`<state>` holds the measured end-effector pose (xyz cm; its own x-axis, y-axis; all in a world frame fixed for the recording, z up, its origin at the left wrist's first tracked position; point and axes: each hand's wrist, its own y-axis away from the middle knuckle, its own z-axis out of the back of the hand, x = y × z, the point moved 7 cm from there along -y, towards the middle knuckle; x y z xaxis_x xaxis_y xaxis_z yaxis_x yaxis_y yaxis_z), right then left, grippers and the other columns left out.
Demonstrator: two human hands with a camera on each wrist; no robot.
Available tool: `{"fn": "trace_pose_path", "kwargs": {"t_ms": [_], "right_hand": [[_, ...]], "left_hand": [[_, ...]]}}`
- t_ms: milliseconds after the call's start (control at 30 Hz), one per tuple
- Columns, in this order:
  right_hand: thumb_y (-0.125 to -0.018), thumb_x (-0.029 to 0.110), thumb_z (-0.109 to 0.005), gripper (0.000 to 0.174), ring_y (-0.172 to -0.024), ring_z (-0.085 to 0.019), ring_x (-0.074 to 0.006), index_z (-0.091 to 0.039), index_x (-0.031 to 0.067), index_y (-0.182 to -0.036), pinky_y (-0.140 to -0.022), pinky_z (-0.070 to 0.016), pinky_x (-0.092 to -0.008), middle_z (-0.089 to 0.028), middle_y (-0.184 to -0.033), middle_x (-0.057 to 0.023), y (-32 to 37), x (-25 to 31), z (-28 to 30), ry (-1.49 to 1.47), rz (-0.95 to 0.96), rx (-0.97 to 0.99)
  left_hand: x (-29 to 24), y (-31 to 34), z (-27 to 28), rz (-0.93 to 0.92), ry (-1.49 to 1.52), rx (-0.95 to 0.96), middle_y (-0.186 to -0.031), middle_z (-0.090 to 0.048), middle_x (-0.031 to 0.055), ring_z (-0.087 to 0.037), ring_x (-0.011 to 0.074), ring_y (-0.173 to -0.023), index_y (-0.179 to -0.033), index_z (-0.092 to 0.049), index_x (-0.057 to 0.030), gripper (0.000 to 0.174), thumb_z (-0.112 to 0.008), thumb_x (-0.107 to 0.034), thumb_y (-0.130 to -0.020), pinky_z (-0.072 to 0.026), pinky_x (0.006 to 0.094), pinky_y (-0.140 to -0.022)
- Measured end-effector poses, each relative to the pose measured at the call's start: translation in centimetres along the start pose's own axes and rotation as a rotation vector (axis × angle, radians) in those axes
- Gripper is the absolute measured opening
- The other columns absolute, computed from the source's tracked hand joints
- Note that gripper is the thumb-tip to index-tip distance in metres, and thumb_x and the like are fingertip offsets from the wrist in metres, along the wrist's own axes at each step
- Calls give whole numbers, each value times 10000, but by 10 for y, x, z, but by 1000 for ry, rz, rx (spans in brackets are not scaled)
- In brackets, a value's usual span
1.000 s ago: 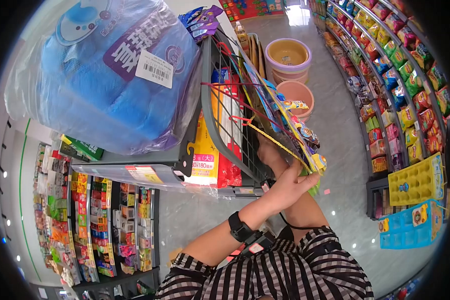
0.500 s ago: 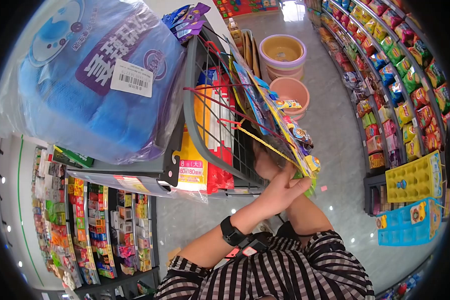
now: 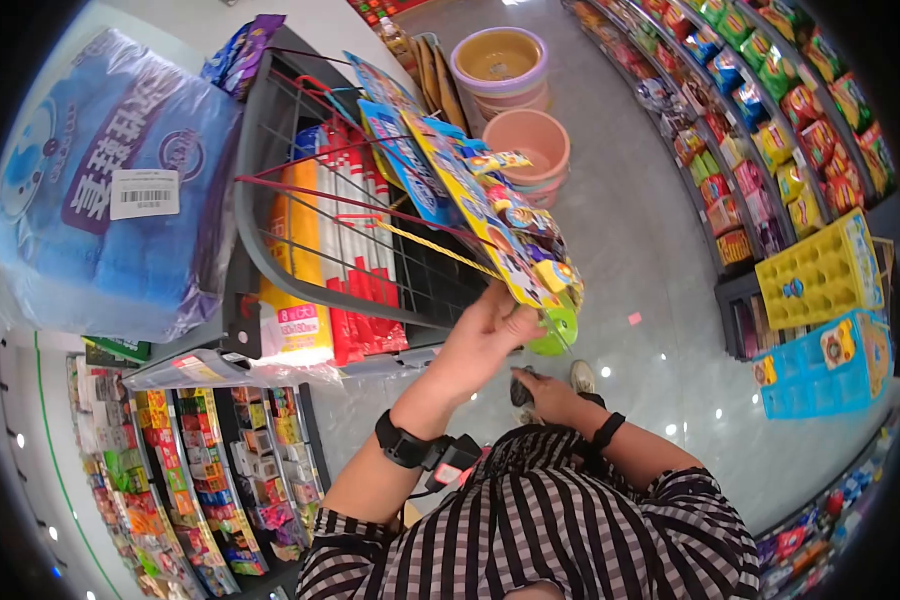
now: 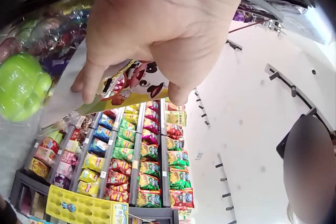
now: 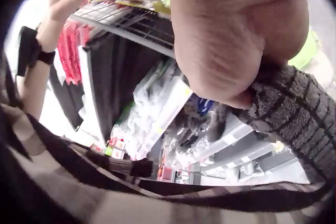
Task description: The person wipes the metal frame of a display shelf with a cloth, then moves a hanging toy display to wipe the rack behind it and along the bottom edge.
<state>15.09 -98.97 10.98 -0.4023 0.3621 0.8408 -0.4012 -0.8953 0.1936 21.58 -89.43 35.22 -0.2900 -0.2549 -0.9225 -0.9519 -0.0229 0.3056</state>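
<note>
In the head view my left hand (image 3: 485, 335) pinches the lower corner of a yellow-edged display card (image 3: 525, 275) hung on the outside of a wire shelf basket. Seen from the left wrist, my thumb and fingers hold the card's cartoon-printed edge (image 4: 149, 87). A lime-green plastic piece (image 3: 557, 325) in clear wrapping hangs just beyond my fingertips. My right hand (image 3: 560, 400) is lower, close in front of my body, and grips a dark grey ribbed cloth (image 5: 296, 108). Its fingertips are mostly hidden in the right wrist view.
The wire basket (image 3: 300, 290) holds red and yellow packets. Left of it sits a big bag of blue shoe covers (image 3: 100, 270). Stacked tubs (image 3: 500, 75) and a pink bucket (image 3: 530, 140) stand on the floor behind. Snack shelves (image 3: 760, 130) line the right.
My right hand has drawn out from behind the card, back toward my body, with the grey cloth. My left hand stays at the card's corner. The head view has shifted, moving the basket leftward.
</note>
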Motion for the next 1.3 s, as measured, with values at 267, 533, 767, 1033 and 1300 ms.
{"fn": "trace_pose_path", "kwargs": {"t_ms": [267,533,767,1033,1300], "right_hand": [[-749,15,-472,621,-983,-592,-406,-380,89,-1359,-845,-482,-460,-585,-1103,-270,25,-22,7,91,-174,-62],[-736,5,-507,595,-933,-598,-397,-441,109,-1318,-808,-485,-455,-601,-1029,-231,86,-28,4,138,-275,-187],[-744,-8,-487,532,-898,-601,-406,-488,138,-1255,-773,-484,-466,-610,-982,-221,101,-65,10,118,-276,-114],[-767,13,-504,526,-952,-596,-373,-485,167,-1269,-795,-486,-448,-600,-1060,-187,94,-87,60,167,-124,106],[-784,47,-513,384,-954,-590,-372,-565,151,-1150,-794,-481,-453,-615,-1029,-176,177,-198,140,155,-248,1]], "left_hand": [[7,4,1,-39,160,-70,-1284,-493,131,-541,285,-1130,-1314,-386,20,470,-516,-271,-967,-466,440,-963],[50,27,36,-78,72,-125,-1314,-475,153,-498,283,-1183,-1318,-390,14,496,-492,-327,-973,-390,445,-1022],[72,56,53,-132,-50,-330,-1311,-495,94,-463,193,-1197,-1336,-396,6,508,-600,-174,-907,-339,334,-1014],[122,74,44,50,-81,-628,-1247,-547,62,-502,160,-1166,-1316,-433,-16,493,-617,-226,-909,-400,331,-973],[145,62,43,-8,45,-1045,-1163,-571,11,-537,120,-1030,-1187,-529,-34,363,-645,-190,-880,-412,317,-908]]}}
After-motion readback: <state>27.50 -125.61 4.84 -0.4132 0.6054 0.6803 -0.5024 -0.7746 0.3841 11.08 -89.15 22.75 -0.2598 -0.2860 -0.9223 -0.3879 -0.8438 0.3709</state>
